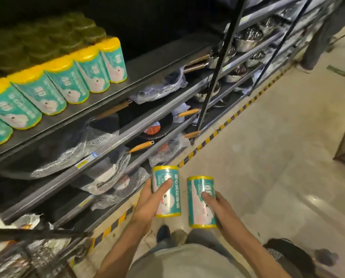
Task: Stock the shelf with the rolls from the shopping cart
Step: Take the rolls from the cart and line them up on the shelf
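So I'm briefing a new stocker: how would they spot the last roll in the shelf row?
Find the dark top shelf on the left with its front row of teal rolls. Follow it rightward to the end roll. It alone has bare shelf on its right.

Single head-worn wide-angle view, steeply downward over near hands, shelf (pixel 99 109) at left.

A dark metal top shelf (pixel 147 65) runs from near left toward the far right. Along its front edge stands a row of teal rolls with yellow caps (pixel 71 81), upright and touching side by side; darker green rolls (pixel 47 37) crowd behind them. The right part of the shelf is bare. Lower shelves (pixel 115 135) carry wooden-handled pans (pixel 147 131) and plastic-wrapped cookware (pixel 75 149).
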